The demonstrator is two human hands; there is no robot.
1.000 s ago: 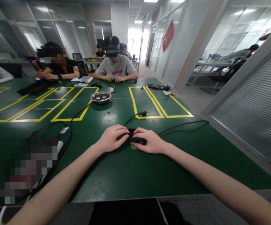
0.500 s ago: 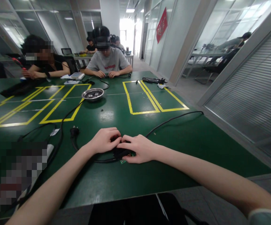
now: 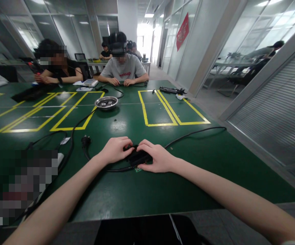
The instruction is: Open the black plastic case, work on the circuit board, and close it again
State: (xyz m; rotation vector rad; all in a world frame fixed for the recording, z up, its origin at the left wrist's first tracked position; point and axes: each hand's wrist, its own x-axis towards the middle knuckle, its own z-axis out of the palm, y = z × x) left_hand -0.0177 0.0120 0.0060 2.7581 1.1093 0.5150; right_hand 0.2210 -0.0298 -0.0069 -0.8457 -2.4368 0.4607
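In the middle of the near table a black plastic housing point(image 3: 139, 158) lies between my hands, a green circuit board point(image 3: 138, 169) showing at its near edge. My left hand point(image 3: 116, 149) is closed with curled fingertips at the far left end of the housing. My right hand point(image 3: 159, 158) grips its right side, thumb near the board and fingers across the top. A black cable point(image 3: 120, 169) runs at the housing's left, and a black power plug point(image 3: 85, 140) lies beyond my left forearm. Another black cable point(image 3: 195, 131) extends to the right. What my left fingertips pinch is partly hidden.
A metal bowl point(image 3: 106, 103) with small metal parts stands farther back on the green table point(image 3: 188, 183). Yellow tape point(image 3: 160, 125) marks rectangles. A blurred-out power strip point(image 3: 27, 183) is at left, a folded black tripod point(image 3: 172, 90) at back right. Two people sit opposite.
The view has shifted slightly. My right hand's fingers have drawn back to the right, so more of the black housing's top shows. My left hand keeps about the same pose.
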